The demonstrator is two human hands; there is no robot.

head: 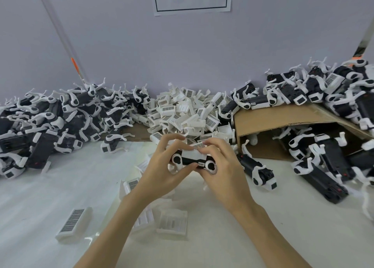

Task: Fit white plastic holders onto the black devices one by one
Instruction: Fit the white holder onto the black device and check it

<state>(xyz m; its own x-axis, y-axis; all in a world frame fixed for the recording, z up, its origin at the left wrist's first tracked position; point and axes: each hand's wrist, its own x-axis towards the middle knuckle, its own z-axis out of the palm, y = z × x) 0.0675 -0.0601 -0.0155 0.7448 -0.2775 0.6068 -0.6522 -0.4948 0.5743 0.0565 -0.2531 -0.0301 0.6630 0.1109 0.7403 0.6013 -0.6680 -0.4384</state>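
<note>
Black device (192, 160) held over the tabletop (60, 186), a white holder (197, 146) going onto it.

At left, a heap of devices (50, 122); mid-frame, left hand (162, 170) and right hand (220, 166), each grip clamped on the device; behind them the holder pile (188, 112); right, a cardboard box (283, 122) among more devices; finished and unfinished heaps cannot be told apart, so plenty seems left.

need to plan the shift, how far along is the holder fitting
Done, it seems: the left pile shows devices wearing white parts. In hand: both hands, left and right, press a white holder onto one black device. Left: a heap of loose holders and devices by the cardboard box.
</note>
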